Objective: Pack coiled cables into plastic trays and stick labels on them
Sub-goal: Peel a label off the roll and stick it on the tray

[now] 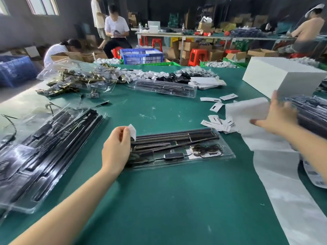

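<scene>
Clear plastic tray [178,151], packed with a coiled cable, lies mid-frame on the bench [159,200]. Left hand [115,149] pinches a white label [132,131] over its left end; labelling seems underway. Right hand [279,117] grips the backing sheet [247,112]. Next: press the label flat.

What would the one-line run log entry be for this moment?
step: labelling | left hand: pinches label at tray end | right hand: holds backing sheet | label: not yet stuck
</scene>
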The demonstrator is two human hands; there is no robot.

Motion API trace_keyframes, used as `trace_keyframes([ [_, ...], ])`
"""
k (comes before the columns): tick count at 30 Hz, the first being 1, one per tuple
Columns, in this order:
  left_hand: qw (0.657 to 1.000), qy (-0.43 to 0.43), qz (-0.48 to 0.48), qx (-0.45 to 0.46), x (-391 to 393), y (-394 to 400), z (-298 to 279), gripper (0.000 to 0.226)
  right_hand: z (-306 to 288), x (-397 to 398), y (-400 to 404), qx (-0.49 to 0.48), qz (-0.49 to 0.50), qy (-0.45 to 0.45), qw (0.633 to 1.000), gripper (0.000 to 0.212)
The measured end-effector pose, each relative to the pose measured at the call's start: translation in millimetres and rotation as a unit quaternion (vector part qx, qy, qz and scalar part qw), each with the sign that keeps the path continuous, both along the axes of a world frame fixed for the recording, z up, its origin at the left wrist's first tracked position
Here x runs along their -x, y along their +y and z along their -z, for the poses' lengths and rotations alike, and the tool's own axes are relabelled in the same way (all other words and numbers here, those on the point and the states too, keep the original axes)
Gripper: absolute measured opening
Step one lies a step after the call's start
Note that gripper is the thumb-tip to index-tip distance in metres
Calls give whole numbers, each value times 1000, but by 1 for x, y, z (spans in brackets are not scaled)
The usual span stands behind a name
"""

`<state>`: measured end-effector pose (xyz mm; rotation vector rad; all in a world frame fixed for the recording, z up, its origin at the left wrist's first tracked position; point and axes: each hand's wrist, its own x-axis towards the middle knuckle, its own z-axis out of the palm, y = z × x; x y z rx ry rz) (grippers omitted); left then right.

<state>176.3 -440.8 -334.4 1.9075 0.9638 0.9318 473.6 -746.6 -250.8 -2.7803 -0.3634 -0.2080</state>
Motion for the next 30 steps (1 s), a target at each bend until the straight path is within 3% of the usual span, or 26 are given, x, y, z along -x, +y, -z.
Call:
trace_keyframes([
  [2, 1000, 14, -11, -9, 1, -3, 5, 26, 13, 17, 11, -23, 62, -65, 996, 133],
  [5, 999, 29, -29, 0, -7, -5, 2, 29, 32, 37, 21, -73, 44, -93, 992, 125],
  [9, 999, 5, -28, 17, -13, -15, -2, 29, 40, 69, 38, -39, -19, -134, 990, 88],
  [12, 997, -67, 12, -41, -6, -23, -1, 21, 38, 116, 74, -121, -154, -167, 966, 48],
  [15, 986, -127, 50, -93, -1, -24, -2, 19, 41, 172, 116, -209, -271, -65, 937, 12],
  [18, 982, -146, 52, -110, 1, -23, 0, 17, 66, 209, 147, -180, -288, 46, 939, 29],
  [21, 979, -153, 37, -129, 4, -21, 1, 17, 99, 220, 163, -18, -273, -6, 962, 58],
  [25, 956, -152, 43, -246, 1, -14, 0, 17, 102, 205, 167, -7, -256, -35, 966, 60],
  [27, 937, -131, 42, -321, -3, -12, 1, 11, 97, 202, 167, -76, -254, -46, 963, 50],
  [30, 898, -113, 40, -424, -8, -17, 1, 7, 94, 205, 161, -340, -228, -42, 911, 25],
])
